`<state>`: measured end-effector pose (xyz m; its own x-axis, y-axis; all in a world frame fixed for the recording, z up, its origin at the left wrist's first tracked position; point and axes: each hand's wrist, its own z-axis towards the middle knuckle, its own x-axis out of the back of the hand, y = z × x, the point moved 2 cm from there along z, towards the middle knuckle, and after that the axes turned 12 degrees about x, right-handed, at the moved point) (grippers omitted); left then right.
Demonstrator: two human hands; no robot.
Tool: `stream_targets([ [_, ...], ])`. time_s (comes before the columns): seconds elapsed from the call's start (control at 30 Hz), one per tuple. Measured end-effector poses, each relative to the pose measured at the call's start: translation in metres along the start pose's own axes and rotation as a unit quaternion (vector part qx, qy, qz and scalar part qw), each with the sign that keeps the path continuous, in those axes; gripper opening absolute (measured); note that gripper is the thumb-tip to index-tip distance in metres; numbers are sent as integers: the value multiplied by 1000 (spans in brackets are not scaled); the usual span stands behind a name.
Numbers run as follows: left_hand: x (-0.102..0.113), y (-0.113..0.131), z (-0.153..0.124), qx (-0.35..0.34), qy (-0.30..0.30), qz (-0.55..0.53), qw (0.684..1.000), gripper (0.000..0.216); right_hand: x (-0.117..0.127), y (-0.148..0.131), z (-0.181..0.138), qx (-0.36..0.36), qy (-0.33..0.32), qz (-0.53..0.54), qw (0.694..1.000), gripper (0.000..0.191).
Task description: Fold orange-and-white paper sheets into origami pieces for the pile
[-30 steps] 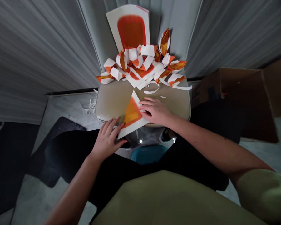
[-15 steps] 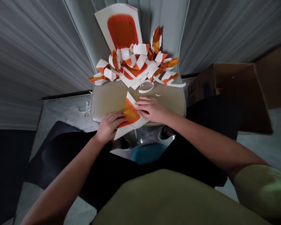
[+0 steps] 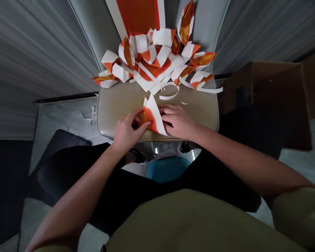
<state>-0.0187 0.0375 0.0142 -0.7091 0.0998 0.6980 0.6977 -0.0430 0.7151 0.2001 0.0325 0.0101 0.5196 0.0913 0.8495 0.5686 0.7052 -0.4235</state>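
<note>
A sheet of white paper with an orange and gold patch is partly folded over itself on the chair seat, its white point facing away from me. My left hand has its thumb and forefinger closed on the sheet's left side, the thumb across the orange part. At the sheet's right edge, the bent fingers of my right hand press against the paper, with some fingertips hidden. Beyond both hands lie several folded paper pieces in white, orange and gold, heaped on flat sheets.
The padded chair seat carries the paper. A larger orange and white sheet leans on the backrest. A curled paper strip lies near my right hand. An open cardboard box stands right, and a teal object is below, between my legs.
The sheet's near part has been folded up and over toward the far side. My left thumb has come onto the paper. The view has shifted closer to the chair.
</note>
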Motion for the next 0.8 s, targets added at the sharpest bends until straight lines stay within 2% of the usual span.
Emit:
stream_targets([
  [0.2, -2, 4, -3, 22, 21, -2, 1000, 47, -4, -4, -1, -16, 22, 9, 1000, 25],
  [0.4, -5, 1, -4, 32, 37, -5, 999, 46, 1, -6, -2, -101, 127, 104, 981, 37],
  [0.47, -5, 1, -4, 33, 38, 8, 999, 44, 2, -7, -2, -116, 142, 129, 975, 39],
  [0.57, -4, 4, -5, 26, 37, 36, 998, 41, 2, -9, -3, -93, 136, 116, 979, 40],
  [0.67, -1, 6, -7, 8, 33, 56, 998, 41, -1, -11, -1, -56, 110, 64, 990, 29],
  [0.8, 2, 8, -9, -60, 31, 63, 996, 36, -5, -12, 1, -49, 95, 35, 994, 24],
])
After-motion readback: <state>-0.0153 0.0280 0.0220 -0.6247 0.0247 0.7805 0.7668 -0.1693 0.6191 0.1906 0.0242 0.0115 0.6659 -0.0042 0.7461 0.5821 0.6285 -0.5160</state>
